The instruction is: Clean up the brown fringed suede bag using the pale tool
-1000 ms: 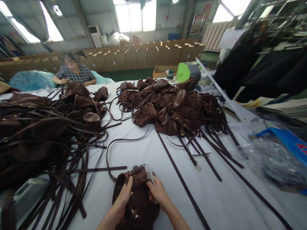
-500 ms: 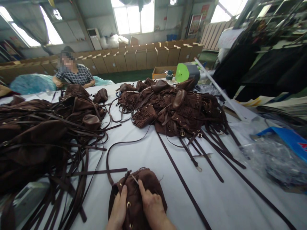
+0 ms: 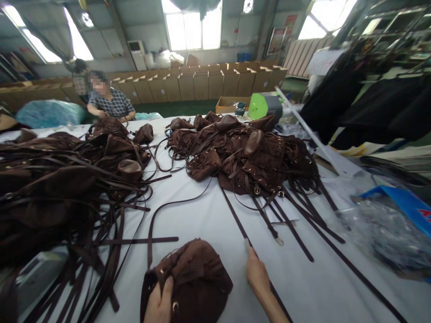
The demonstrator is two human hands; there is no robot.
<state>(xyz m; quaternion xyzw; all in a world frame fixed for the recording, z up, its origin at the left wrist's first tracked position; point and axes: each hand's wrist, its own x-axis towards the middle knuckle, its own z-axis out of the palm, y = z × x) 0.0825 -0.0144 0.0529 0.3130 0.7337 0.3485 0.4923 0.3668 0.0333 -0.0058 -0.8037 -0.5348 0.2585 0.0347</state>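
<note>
Tabletop cover (image 3: 188, 215): smooth, white, lightly creased.
Far heap (image 3: 266, 154): soft brown bags are piled together, with fringes, glossy rounded panels and gold-coloured fittings.
Strap (image 3: 235, 217): long, flat and dark, stretched out from the far heap.
Near bag (image 3: 202, 282): matt, suede-like and dark brown, slumped into a rounded lump; it is rested on the tabletop between the hands, and a shiny eyelet is seen.
Left hand (image 3: 160, 299): closed on the bag's left side, thumb uppermost.
Right hand (image 3: 257, 272): apart from the bag; a small pale tool (image 3: 247, 242) is pinched over the strap, whether touching cannot be told.
</note>
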